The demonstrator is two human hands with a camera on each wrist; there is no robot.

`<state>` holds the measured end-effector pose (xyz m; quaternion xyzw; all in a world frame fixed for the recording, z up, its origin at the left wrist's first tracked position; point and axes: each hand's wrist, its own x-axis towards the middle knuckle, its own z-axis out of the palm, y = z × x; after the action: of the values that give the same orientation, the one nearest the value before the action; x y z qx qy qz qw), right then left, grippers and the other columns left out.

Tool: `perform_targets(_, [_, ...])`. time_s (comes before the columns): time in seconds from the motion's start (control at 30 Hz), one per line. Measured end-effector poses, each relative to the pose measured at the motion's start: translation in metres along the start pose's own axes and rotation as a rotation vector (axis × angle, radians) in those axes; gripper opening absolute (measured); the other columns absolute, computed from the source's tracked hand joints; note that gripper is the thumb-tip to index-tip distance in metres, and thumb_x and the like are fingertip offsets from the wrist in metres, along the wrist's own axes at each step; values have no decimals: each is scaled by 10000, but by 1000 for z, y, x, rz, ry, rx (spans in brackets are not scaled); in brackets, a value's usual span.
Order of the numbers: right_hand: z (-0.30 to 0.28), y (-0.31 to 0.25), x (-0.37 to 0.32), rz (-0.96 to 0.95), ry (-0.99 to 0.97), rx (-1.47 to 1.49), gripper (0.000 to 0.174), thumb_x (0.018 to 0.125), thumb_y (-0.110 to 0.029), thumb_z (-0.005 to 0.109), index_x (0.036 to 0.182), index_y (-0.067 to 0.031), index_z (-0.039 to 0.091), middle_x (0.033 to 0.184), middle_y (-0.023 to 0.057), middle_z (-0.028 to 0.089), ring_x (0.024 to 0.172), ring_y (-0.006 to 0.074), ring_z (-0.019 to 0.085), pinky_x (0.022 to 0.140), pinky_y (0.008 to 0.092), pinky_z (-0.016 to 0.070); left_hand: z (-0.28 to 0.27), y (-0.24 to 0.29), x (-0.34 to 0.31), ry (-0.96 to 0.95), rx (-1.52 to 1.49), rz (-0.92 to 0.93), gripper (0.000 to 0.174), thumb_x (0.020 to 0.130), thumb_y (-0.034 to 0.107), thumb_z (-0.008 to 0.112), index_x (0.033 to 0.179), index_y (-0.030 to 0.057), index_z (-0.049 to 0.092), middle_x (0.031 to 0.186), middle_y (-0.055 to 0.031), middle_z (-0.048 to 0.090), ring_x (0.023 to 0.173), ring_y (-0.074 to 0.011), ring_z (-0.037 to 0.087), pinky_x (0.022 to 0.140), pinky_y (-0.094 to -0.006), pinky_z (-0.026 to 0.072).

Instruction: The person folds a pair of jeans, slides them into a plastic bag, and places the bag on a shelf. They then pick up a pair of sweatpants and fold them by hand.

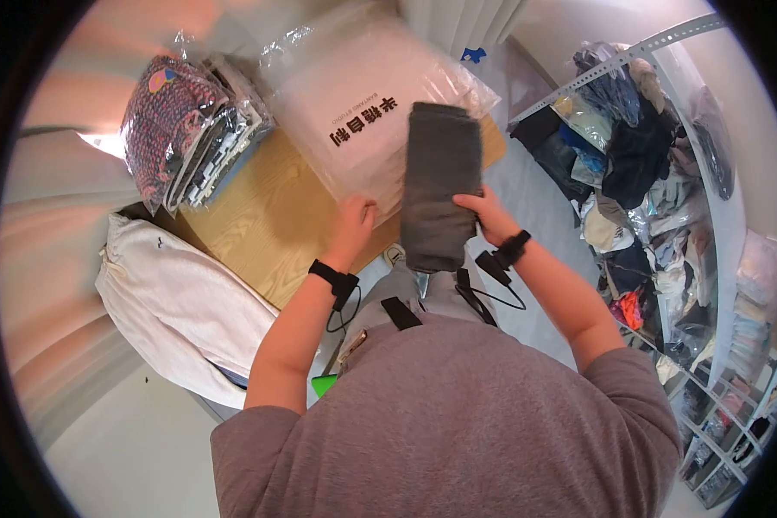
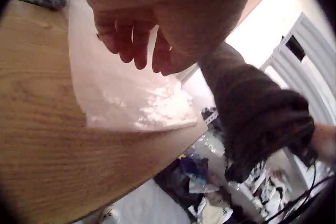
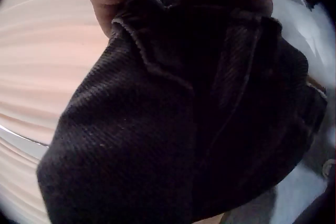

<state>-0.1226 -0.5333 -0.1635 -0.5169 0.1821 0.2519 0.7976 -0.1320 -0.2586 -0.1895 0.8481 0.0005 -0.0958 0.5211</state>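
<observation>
Right hand (image 1: 485,214) is gripping a folded garment (image 1: 440,164), dark grey and ribbed, with fingers and thumb curled round its lower part. The garment is being held upright in the air, off the surface (image 1: 263,216), in front of the near right corner of a clear plastic bag (image 1: 354,95). Whether it is touching the plastic cannot be told.

Left hand (image 1: 354,223) is hovering at the bag's near edge, fingers loosely curled and holding nothing. The wrist view is not showing whether the fingertips are touching the bag. The bag is lying flat on the surface, printed side up, and its opening is not showing in any view.

Judgement: the step in hand appears to be bringing the garment to the bag, with insertion not yet begun. The next move is calling for the left hand to find the bag's mouth and lift one layer clear. The right hand would then need to tip the garment level and feed it in narrow end first, gripping firmly enough that the fold is not slipping.

Also noted: a stack of bagged clothes (image 1: 190,129) is sitting at the far left of the surface. A white garment (image 1: 173,293) is lying beside the surface's near left edge, and a clothes rack (image 1: 639,164) is standing to the right, well apart.
</observation>
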Motion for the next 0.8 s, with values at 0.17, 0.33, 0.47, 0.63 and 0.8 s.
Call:
perform_targets(0.17, [-21, -35, -59, -268, 243, -168, 578, 745, -99, 693, 1222, 34, 396, 1154, 132, 540, 1032, 221, 541, 902, 330, 426, 13, 2, -6, 11, 586, 380, 199, 694, 132, 666, 867, 67, 590, 870, -113, 542, 859, -299, 521, 761, -405, 431])
perform_targets(0.33, [-42, -48, -92, -291, 341, -285, 571, 730, -86, 693, 1217, 18, 413, 1151, 124, 545, 1035, 222, 539, 903, 329, 423, 32, -14, -2, 41, 617, 374, 194, 686, 128, 669, 839, 62, 570, 859, -107, 530, 848, -296, 526, 728, -403, 441])
perform_targets(0.47, [-42, -47, -104, -232, 296, -243, 565, 735, -83, 685, 1220, 19, 414, 1152, 125, 544, 1035, 218, 537, 908, 322, 417, 39, -35, 4, 9, 678, 315, 123, 750, 106, 591, 853, 45, 560, 830, -132, 534, 825, -318, 530, 719, -407, 444])
perform_targets(0.63, [-43, -29, -99, -202, 273, -276, 571, 732, -94, 685, 1224, 14, 417, 1154, 118, 541, 1040, 210, 531, 918, 317, 406, 40, -41, 8, 28, 677, 289, 67, 768, 87, 523, 807, 36, 543, 809, -137, 533, 828, -318, 539, 692, -405, 459])
perform_targets(0.8, [-21, -28, -99, -215, 227, -451, 598, 719, -124, 699, 1230, 8, 419, 1140, 100, 548, 1053, 196, 522, 922, 314, 402, 20, -12, 11, 43, 607, 388, 52, 765, 54, 491, 811, 47, 515, 839, -125, 521, 844, -308, 542, 681, -402, 472])
